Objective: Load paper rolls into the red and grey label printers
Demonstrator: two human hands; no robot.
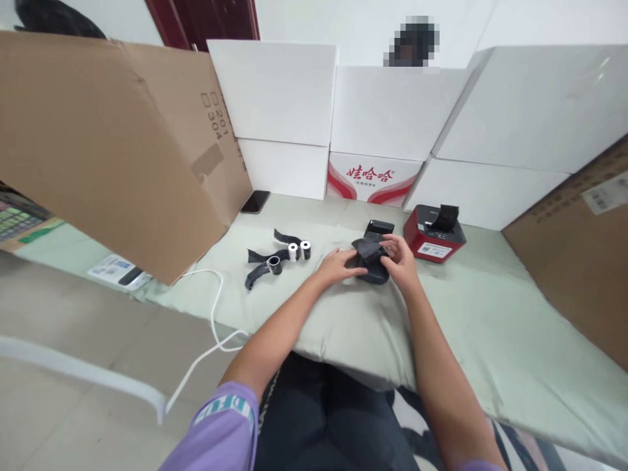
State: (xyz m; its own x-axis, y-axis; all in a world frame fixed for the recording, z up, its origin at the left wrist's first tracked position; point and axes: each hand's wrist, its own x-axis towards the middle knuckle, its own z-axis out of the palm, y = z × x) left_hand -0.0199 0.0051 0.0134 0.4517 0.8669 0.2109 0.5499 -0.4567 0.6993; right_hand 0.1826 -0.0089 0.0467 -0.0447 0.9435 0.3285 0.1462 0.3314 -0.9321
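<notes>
A small black device, which looks like a portable receipt printer point(375, 271), lies on the cloth-covered table in front of me. A strip of black paper point(367, 248) lies across its top. My left hand point(339, 267) holds the printer's left side, fingers and thumb curled against it. With bent fingers, my right hand point(400, 260) grips the strip's right end; its fingertips partly cover the strip. To the left lie three small paper rolls point(275, 265) with dark tails pulled out. On the right stands a red and black box-shaped printer point(434, 235) with black paper sticking up from its slot.
White boxes point(282, 91) stand stacked along the back. Large brown cartons flank the table, one on the left point(112, 144) and one on the right point(579, 242). A phone point(256, 202) lies by the left carton. A white cable point(216, 307) hangs over the front edge.
</notes>
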